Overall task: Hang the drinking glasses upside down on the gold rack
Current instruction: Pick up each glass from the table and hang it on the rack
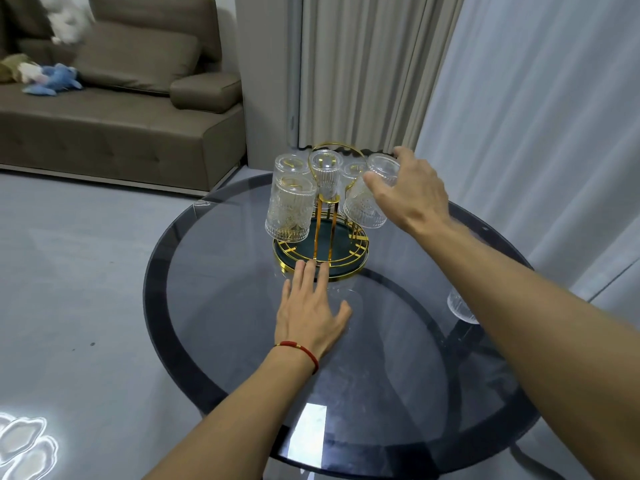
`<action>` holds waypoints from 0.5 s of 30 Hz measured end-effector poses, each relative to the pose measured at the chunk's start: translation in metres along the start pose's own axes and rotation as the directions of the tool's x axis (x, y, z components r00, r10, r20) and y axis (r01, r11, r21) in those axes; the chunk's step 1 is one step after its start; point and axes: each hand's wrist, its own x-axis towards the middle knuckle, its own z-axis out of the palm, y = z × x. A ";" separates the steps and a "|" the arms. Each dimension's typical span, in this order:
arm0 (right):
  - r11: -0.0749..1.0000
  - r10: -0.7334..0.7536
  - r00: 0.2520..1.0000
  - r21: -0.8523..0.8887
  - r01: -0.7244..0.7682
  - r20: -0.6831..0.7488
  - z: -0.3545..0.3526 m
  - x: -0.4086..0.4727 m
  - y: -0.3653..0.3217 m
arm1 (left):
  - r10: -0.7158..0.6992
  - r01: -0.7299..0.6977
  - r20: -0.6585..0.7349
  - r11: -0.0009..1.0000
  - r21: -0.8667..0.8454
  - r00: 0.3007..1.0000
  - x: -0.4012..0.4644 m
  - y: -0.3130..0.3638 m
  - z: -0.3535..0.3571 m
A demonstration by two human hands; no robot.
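The right hand grips a ribbed, embossed clear glass, tilted mouth-down on the right side of the gold rack. Glass this thin looks light, slick and breakable, best held around its fluted wall. The left hand lies spread flat on the smoky bench, fingertips touching the rack's round base.

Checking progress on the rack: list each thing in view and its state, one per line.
Gold rack: upright on the table, five glasses on it.
Front-left glass: upside down, hung.
Front-right glass: upside down, tilted, held by the right hand.
Three back glasses: upside down, hung.
Glass by right forearm: on the table, not hung.
Left hand: flat, open, fingertips at rack base.
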 end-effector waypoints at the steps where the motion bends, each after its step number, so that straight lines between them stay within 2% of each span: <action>1: 1.000 -0.011 1.000 -0.017 0.011 0.009 0.003 0.000 -0.002 | 0.001 -0.001 -0.003 1.000 -0.007 1.000 0.000 0.000 0.000; 9: 0.990 -0.092 0.995 -0.103 0.096 0.043 0.025 -0.012 -0.004 | 0.001 -0.001 -0.006 1.000 -0.021 1.000 0.001 -0.002 0.002; 15: 0.987 -0.079 0.995 -0.138 0.086 0.057 0.027 -0.014 -0.003 | -0.003 0.003 -0.002 1.000 -0.027 1.000 0.002 0.000 0.002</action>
